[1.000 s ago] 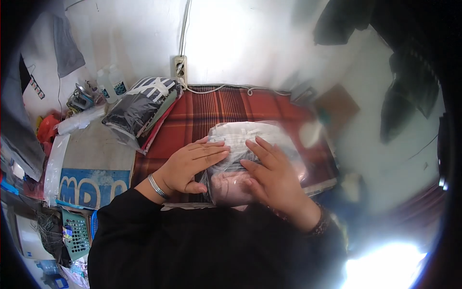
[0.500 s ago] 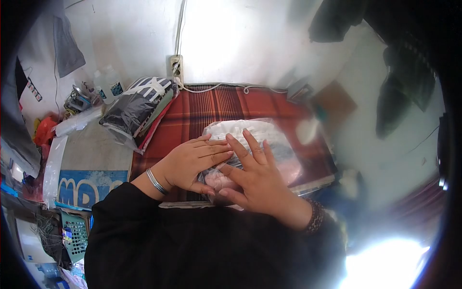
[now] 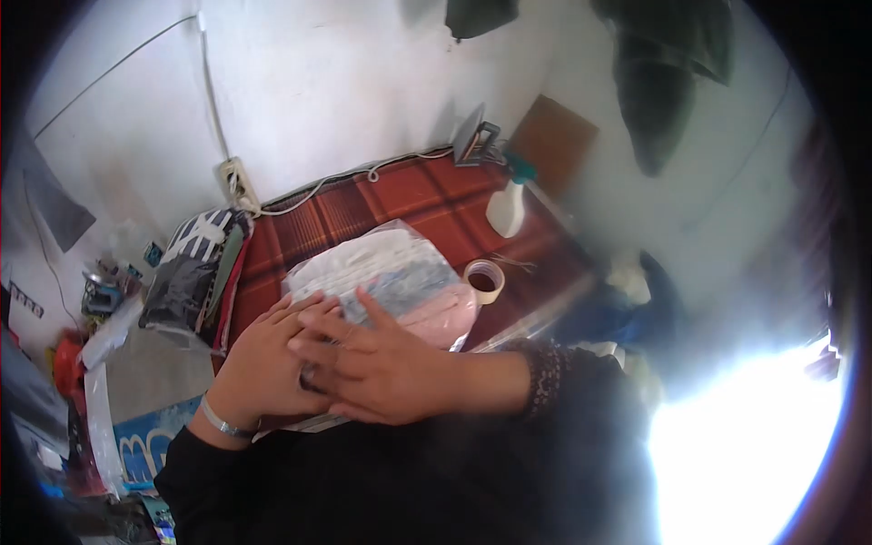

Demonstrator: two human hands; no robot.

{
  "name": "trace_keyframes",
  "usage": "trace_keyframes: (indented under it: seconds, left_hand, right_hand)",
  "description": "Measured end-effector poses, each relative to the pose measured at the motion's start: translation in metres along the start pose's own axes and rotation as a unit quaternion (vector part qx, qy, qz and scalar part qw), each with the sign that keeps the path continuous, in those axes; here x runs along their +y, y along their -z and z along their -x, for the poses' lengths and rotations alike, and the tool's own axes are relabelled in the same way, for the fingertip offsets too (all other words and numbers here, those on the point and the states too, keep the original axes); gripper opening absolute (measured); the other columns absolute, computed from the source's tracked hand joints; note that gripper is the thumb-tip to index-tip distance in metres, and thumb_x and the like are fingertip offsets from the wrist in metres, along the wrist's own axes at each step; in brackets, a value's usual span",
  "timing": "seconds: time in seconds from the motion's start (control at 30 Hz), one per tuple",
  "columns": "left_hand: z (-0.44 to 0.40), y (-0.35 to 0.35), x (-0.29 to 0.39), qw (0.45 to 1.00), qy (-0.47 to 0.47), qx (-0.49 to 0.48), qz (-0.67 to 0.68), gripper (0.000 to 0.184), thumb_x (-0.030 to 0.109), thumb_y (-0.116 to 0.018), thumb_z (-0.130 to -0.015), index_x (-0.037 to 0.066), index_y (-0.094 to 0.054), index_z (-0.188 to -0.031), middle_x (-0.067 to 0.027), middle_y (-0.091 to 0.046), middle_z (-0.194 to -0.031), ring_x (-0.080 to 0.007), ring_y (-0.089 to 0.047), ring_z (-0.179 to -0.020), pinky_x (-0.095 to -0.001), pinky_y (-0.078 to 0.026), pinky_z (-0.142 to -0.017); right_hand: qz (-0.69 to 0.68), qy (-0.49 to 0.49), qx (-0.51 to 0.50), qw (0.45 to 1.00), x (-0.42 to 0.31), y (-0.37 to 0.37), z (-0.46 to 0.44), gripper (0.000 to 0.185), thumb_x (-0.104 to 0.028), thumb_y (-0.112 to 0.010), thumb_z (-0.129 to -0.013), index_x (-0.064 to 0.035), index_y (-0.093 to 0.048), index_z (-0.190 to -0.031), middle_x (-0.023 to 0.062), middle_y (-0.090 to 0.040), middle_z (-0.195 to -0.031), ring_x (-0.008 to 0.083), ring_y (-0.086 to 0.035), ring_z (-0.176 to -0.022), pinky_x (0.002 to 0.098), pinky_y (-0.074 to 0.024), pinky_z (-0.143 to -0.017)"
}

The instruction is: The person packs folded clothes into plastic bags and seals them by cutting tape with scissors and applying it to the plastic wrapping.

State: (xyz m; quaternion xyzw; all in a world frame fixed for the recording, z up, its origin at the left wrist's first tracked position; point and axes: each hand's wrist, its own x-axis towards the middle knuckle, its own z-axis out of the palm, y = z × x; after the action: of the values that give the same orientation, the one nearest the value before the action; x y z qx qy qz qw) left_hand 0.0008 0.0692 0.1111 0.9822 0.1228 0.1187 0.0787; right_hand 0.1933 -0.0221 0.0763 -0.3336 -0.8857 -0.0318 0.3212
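A clear plastic bag of folded white, grey and pink cloth (image 3: pixel 391 277) lies on a red checked cloth (image 3: pixel 336 209). My left hand (image 3: pixel 272 363), with a silver bracelet at its wrist, is at the bag's near left edge. Its fingers are spread and partly covered by my right hand (image 3: pixel 381 363). The fingers of my right hand are apart and slightly blurred, crossing over the left one near the bag's lower left part. Neither hand visibly holds anything.
Right of the bag are a roll of tape (image 3: pixel 484 282) and a spray bottle (image 3: pixel 507 211). An iron (image 3: pixel 477 141) stands by the wall. At the left are another packed bag of clothes (image 3: pixel 186 282) and a power socket (image 3: pixel 238 184) with a white cord.
The view has turned to the right, bringing the tape roll and spray bottle into clear sight. My right hand has shifted left off the bag's middle and over my left hand.
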Motion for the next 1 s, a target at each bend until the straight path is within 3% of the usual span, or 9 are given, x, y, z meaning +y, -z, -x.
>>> trace_keyframes:
  seconds: [0.13,0.2,0.33,0.4,0.43,0.5,0.7,0.8,1.0]
  left_hand:
    - [-0.006,0.0,0.018,0.999,0.025,0.017,-0.045,0.088,0.056,-0.073,-0.064,-0.002,-0.055,-0.128,-0.0189,-0.057,-0.132,-0.0337,-0.05,-0.128,-0.0499,-0.033,-0.111]
    - [-0.013,0.003,0.032,0.995,0.064,-0.002,-0.08,0.091,0.061,-0.07,-0.065,-0.004,-0.055,-0.127,-0.0192,-0.056,-0.132,-0.0344,-0.05,-0.128,-0.0516,-0.03,-0.112]
    - [-0.019,-0.004,0.043,0.986,0.105,-0.007,-0.126,0.093,0.067,-0.065,-0.068,-0.005,-0.055,-0.126,-0.0195,-0.056,-0.133,-0.0347,-0.051,-0.128,-0.053,-0.028,-0.112]
    - [-0.022,-0.005,0.049,0.981,0.163,-0.009,-0.107,0.091,0.07,-0.06,-0.073,-0.005,-0.055,-0.126,-0.0193,-0.056,-0.133,-0.0345,-0.051,-0.128,-0.053,-0.027,-0.112]
    - [-0.024,-0.006,0.054,0.98,0.169,-0.015,-0.109,0.091,0.07,-0.06,-0.073,-0.005,-0.055,-0.126,-0.0193,-0.056,-0.133,-0.0345,-0.051,-0.128,-0.053,-0.027,-0.112]
    - [-0.029,-0.009,0.063,0.966,0.254,0.05,-0.015,0.081,0.066,-0.052,-0.082,-0.004,-0.059,-0.121,-0.02,-0.059,-0.129,-0.036,-0.051,-0.127,-0.0523,-0.028,-0.111]
    - [-0.048,-0.026,0.077,0.898,0.405,0.154,0.075,0.054,0.042,-0.046,-0.096,-0.005,-0.066,-0.111,-0.0218,-0.064,-0.121,-0.0379,-0.054,-0.124,-0.0483,-0.031,-0.111]
    - [-0.044,-0.033,0.071,0.873,0.443,0.19,0.072,0.038,0.026,-0.052,-0.096,-0.007,-0.068,-0.106,-0.0208,-0.067,-0.117,-0.0358,-0.056,-0.122,-0.046,-0.035,-0.109]
    - [-0.04,-0.039,0.072,0.841,0.499,0.203,0.053,0.024,0.01,-0.057,-0.093,-0.007,-0.068,-0.104,-0.0189,-0.068,-0.115,-0.0336,-0.059,-0.12,-0.0438,-0.039,-0.107]
  right_hand:
    - [-0.045,0.1,0.041,0.993,0.012,0.027,0.026,0.033,-0.027,-0.068,-0.085,-0.0098,-0.066,-0.113,0.0114,-0.05,-0.139,0.0306,-0.037,-0.14,0.0634,-0.0259,-0.109]
    - [-0.018,0.116,0.13,0.985,0.035,0.067,0.053,0.029,-0.027,-0.067,-0.085,-0.0081,-0.069,-0.107,0.0124,-0.059,-0.128,0.032,-0.049,-0.129,0.0539,-0.0366,-0.106]
    - [0.198,-0.113,0.223,0.948,0.12,0.15,0.128,0.024,-0.02,-0.073,-0.075,-0.0044,-0.07,-0.093,0.0146,-0.064,-0.11,0.0337,-0.061,-0.101,0.0444,-0.0498,-0.088]
    - [0.203,-0.341,0.27,0.877,0.191,0.162,0.202,0.028,-0.012,-0.069,-0.08,-0.0058,-0.07,-0.108,0.0158,-0.066,-0.113,0.0347,-0.062,-0.103,0.0415,-0.0479,-0.093]
    - [0.097,-0.479,0.298,0.82,0.234,0.169,0.247,0.033,-0.022,-0.067,-0.085,-0.0105,-0.068,-0.116,0.0169,-0.065,-0.117,0.035,-0.06,-0.112,0.0402,-0.0463,-0.096]
    - [0.14,-0.671,0.181,0.706,0.311,0.177,0.332,0.039,-0.034,-0.064,-0.086,-0.0099,-0.067,-0.118,0.0171,-0.065,-0.121,0.0346,-0.058,-0.118,0.0399,-0.0447,-0.099]
    - [0.069,-0.758,0.025,0.648,0.475,0.135,0.541,0.047,-0.034,-0.063,-0.085,-0.0059,-0.064,-0.123,0.0163,-0.063,-0.125,0.0318,-0.058,-0.119,0.0413,-0.0438,-0.1]
    - [-0.126,-0.806,0.223,0.533,0.54,0.095,0.596,0.045,-0.032,-0.065,-0.085,-0.0051,-0.064,-0.121,0.0134,-0.062,-0.127,0.0281,-0.056,-0.118,0.0411,-0.0429,-0.099]
    - [-0.243,-0.711,0.277,0.599,0.532,0.109,0.56,0.042,-0.032,-0.064,-0.085,-0.0041,-0.065,-0.116,0.011,-0.062,-0.126,0.0263,-0.055,-0.117,0.0401,-0.0415,-0.1]
